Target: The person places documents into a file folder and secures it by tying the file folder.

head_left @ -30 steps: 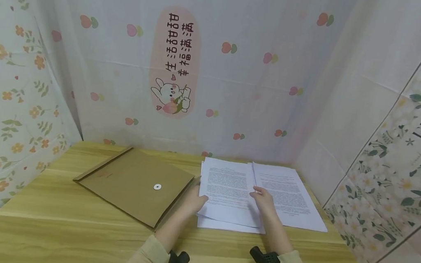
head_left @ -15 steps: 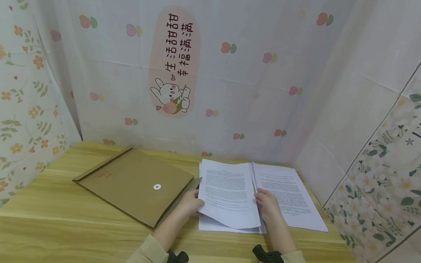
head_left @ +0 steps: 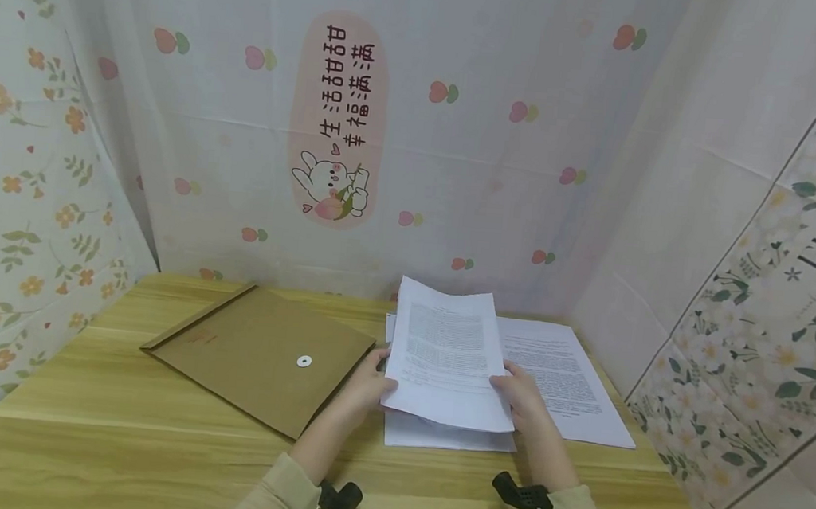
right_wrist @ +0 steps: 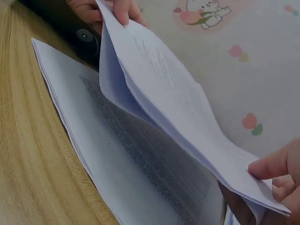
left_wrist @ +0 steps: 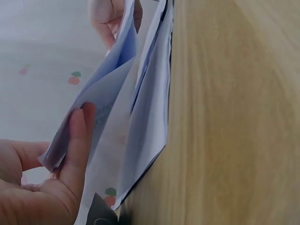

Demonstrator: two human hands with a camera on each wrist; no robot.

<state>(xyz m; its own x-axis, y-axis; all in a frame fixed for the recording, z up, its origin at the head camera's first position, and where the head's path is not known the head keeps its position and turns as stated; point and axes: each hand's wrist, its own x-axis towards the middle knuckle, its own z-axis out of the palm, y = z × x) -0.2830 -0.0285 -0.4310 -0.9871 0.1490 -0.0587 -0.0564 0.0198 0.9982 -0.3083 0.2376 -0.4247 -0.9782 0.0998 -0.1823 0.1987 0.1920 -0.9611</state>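
Several printed sheets of paper (head_left: 447, 345) are lifted off the table and tilted, held between both hands. My left hand (head_left: 368, 381) pinches their left edge, thumb on top and fingers beneath, as the left wrist view shows. On the opposite edge, my right hand (head_left: 521, 393) pinches with its thumb (right_wrist: 267, 168) over the top sheet. The sheets bow and part a little along the near edge. Below them lies another stack of printed paper (head_left: 447, 436), flat on the table and apart from the lifted sheets.
A brown document envelope (head_left: 263, 359) with a white round button (head_left: 304, 361) lies to the left. More printed pages (head_left: 570, 387) lie to the right. Behind the wooden table (head_left: 149, 442) hangs a patterned cloth (head_left: 458, 170).
The upper sheets have come up off the stack, their far edge raised. My right hand has shifted from between the two paper piles to a grip on the sheets' right edge.
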